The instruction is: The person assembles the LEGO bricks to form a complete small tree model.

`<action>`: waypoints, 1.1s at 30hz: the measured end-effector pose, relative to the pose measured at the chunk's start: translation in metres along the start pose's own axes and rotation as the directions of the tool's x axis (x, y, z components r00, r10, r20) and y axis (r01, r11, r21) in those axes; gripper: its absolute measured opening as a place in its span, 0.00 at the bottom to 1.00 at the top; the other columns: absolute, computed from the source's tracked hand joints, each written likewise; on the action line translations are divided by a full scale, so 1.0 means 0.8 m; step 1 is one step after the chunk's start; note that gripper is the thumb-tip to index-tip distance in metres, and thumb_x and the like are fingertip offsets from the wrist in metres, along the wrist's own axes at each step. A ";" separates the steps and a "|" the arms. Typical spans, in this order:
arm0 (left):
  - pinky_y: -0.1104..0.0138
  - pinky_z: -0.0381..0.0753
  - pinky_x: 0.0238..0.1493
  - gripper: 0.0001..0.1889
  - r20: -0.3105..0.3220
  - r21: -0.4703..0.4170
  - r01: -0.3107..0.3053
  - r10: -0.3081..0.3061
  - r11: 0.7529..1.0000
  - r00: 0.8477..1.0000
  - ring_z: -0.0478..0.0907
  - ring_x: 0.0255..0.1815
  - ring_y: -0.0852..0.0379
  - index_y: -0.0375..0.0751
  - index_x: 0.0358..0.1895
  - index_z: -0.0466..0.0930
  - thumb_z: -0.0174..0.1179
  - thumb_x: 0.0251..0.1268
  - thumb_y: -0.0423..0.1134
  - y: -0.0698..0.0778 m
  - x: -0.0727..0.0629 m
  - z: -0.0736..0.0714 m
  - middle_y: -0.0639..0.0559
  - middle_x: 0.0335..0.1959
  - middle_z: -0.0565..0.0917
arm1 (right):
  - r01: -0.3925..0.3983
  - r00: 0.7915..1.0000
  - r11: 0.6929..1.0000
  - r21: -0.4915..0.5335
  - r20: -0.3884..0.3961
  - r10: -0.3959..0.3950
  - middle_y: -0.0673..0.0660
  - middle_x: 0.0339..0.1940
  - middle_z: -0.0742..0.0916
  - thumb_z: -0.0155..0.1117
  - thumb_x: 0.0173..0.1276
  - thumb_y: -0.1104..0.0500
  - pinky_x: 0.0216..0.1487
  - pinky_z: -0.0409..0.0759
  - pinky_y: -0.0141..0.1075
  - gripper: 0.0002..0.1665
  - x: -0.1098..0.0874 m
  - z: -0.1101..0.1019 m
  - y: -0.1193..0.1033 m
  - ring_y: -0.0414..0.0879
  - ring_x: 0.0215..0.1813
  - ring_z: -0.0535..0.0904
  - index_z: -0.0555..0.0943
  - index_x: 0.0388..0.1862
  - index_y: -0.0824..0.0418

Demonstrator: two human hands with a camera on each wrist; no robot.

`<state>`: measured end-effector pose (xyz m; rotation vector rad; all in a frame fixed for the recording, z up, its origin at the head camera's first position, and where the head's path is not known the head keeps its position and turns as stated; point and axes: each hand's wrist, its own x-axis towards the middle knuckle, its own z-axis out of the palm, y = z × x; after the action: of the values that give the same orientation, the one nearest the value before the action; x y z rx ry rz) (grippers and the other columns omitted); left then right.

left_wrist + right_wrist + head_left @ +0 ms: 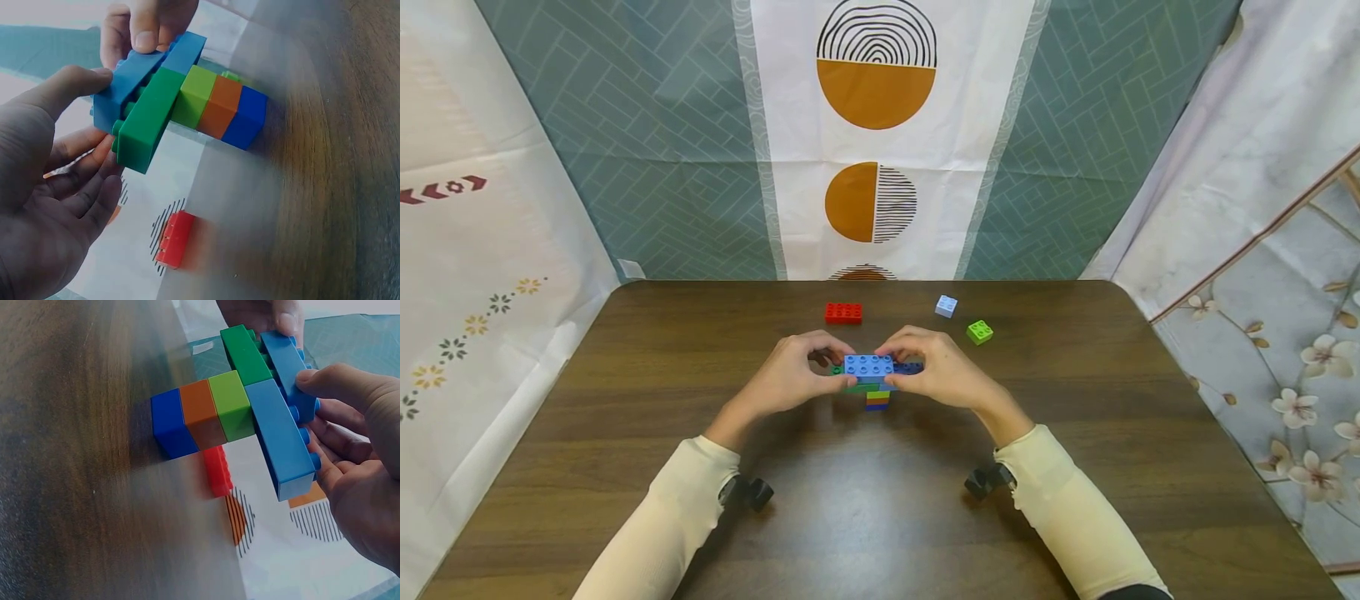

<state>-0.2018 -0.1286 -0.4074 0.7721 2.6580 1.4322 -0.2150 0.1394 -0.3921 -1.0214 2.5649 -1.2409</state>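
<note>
A blue brick with two rows of studs tops a small tower at the table's middle. My left hand pinches its left end, thumb on the near side and fingers behind. At its right end, my right hand grips it the same way. Beneath it, a long green brick and another long blue brick lie end to end, sticking out left and right. They rest on a column of a lime brick, an orange brick and a dark blue brick at the bottom.
Behind the tower lies a red brick on the brown wooden table. Farther right are a small light blue brick and a small lime brick. A patterned cloth hangs behind the far edge.
</note>
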 end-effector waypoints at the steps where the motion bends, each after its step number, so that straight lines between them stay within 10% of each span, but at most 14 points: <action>1: 0.49 0.86 0.52 0.17 0.001 -0.003 -0.005 0.005 1.000 1.000 0.81 0.43 0.53 0.43 0.50 0.87 0.76 0.58 0.41 0.000 0.000 -0.001 0.50 0.43 0.87 | -0.003 1.000 1.000 -0.002 0.000 0.003 0.54 0.51 0.87 0.76 0.65 0.61 0.53 0.86 0.39 0.19 0.000 0.000 0.000 0.47 0.50 0.84 0.87 0.54 0.58; 33: 0.51 0.84 0.53 0.15 0.034 -0.030 0.076 -0.075 0.997 0.997 0.83 0.51 0.50 0.45 0.51 0.88 0.74 0.62 0.42 0.008 -0.002 -0.006 0.51 0.48 0.89 | -0.064 0.998 0.995 0.082 0.002 0.064 0.54 0.53 0.87 0.76 0.66 0.56 0.57 0.85 0.45 0.22 -0.002 0.001 0.010 0.50 0.52 0.82 0.86 0.58 0.56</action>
<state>-0.1988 -0.1300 -0.3999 0.6795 2.6044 1.4264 -0.2176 0.1429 -0.3988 -0.9156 2.5035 -1.3178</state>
